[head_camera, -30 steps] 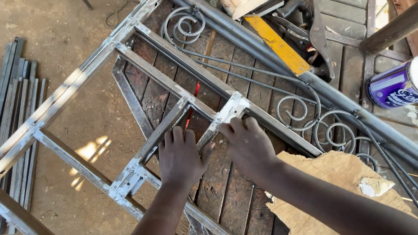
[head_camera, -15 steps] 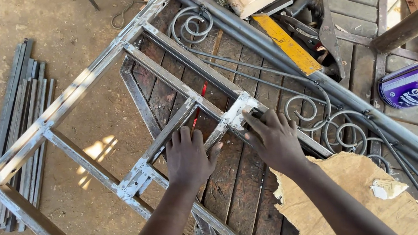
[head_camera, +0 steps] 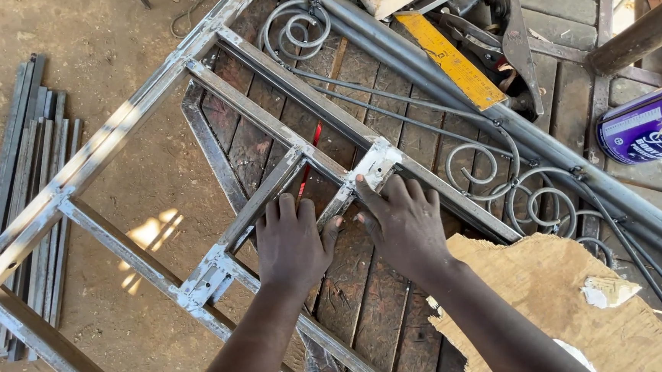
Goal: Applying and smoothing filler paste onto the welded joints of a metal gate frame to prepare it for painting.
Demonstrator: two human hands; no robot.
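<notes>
Nearest me, my two forearms come up from the bottom edge, and a torn sheet of cardboard (head_camera: 583,308) lies over the slatted worktop (head_camera: 368,298) at its near right corner. My left hand (head_camera: 292,242) lies flat, palm down, fingers together and pointing away from me; it grips nothing, its fingertips resting against a short bar (head_camera: 263,202) of the steel frame (head_camera: 100,162). My right hand (head_camera: 402,220) is just beside it, also open and spread, its fingertips touching the welded joint (head_camera: 376,164) where that frame's cross pieces meet.

The relation that matters: the joint lies straight ahead of my right fingertips, and the right hand is the nearer one to it. The left hand sits a little nearer to me and to the left. The frame's long axis runs on a diagonal, from the near left, where it overhangs the dirt floor (head_camera: 71,72), up to the far middle of the worktop. The short bar under my left fingers runs from near left up toward the joint.

A thin red rod (head_camera: 313,145) shows just beyond the hands, between the frame bars. Farther on lie iron scrolls (head_camera: 531,197) and, along the far edge, a yellow ruler (head_camera: 450,60). A blue-labelled can (head_camera: 645,125) lies at the right edge. On the floor, far left, sits a stack of flat strips (head_camera: 21,189).
</notes>
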